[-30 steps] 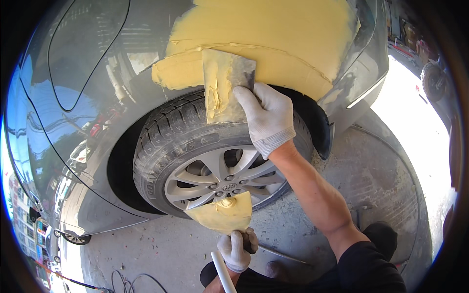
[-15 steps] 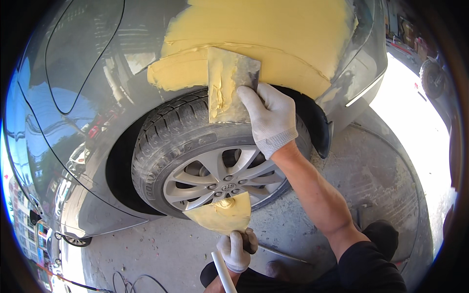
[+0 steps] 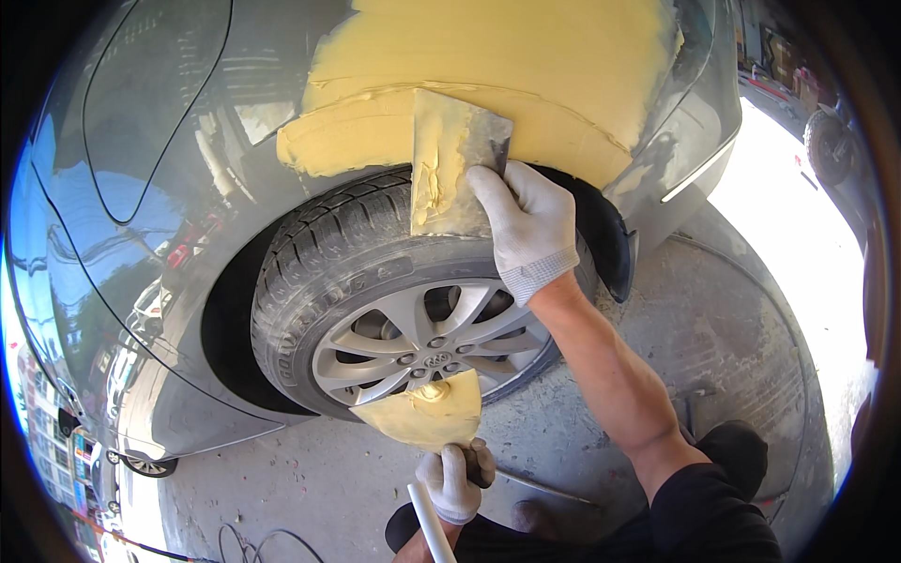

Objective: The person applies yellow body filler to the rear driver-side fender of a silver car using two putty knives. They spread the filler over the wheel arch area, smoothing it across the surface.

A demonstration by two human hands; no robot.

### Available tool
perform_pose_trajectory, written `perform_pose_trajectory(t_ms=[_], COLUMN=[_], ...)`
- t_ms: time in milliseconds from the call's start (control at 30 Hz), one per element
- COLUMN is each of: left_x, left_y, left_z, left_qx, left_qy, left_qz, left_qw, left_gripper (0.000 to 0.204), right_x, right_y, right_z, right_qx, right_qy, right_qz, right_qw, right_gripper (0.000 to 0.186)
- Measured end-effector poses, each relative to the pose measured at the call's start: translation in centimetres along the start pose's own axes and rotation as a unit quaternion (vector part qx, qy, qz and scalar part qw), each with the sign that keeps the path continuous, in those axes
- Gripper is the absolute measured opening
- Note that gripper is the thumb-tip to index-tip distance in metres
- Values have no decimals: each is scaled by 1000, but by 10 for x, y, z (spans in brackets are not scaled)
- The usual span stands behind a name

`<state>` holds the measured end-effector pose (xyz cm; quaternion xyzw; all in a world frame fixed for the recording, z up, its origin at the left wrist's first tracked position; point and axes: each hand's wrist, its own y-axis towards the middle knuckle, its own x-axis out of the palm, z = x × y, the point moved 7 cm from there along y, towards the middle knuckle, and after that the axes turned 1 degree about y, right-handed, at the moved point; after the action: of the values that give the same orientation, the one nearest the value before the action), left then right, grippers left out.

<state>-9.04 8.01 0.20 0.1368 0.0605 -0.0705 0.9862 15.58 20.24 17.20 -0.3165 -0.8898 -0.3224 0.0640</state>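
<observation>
Head view: right fingers (image 3: 492,194) clamp a yellow-streaked, grey spreader (image 3: 449,169), left fingers (image 3: 454,462) a yellow-coated, fan-shaped scraper (image 3: 424,418).

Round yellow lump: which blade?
The yellow fan-shaped blade in the white-gloved left hand; the grey rectangular blade in the white-gloved right hand has smears.

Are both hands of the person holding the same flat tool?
No, the right hand grips a rectangular spreader, while the left hand holds a separate curved-edged plate bearing yellow paste.
</observation>
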Motion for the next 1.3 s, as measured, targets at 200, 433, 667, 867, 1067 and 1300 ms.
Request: perform_pose_trajectory(t_ms=[200, 433, 667, 867, 1067, 1300], left_x=[6, 4, 5, 6, 8, 11], left_y=[2, 0, -1, 0, 0, 0], left_z=[8, 7, 5, 5, 6, 8], left_qx=[-52, -7, -51, -41, -51, -85], left_qy=[-100, -38, -91, -81, -99, -121], left_qz=[-22, -20, -27, -32, -28, -28], left_qw=[993, 999, 994, 995, 993, 989], left_gripper=[45, 46, 46, 45, 44, 44], right_x=[-5, -11, -16, -20, -26, -33], right_y=[1, 1, 1, 2, 1, 1], right_z=[3, 1, 3, 10, 11, 12], right_qx=[3, 14, 3, 10, 21, 19], right_qy=[-4, -8, -33, -9, -19, -17], right_qz=[3, 8, 15, 27, 30, 39], right_qw=[1000, 1000, 999, 1000, 999, 999], right_gripper=[34, 40, 41, 40, 39, 39])
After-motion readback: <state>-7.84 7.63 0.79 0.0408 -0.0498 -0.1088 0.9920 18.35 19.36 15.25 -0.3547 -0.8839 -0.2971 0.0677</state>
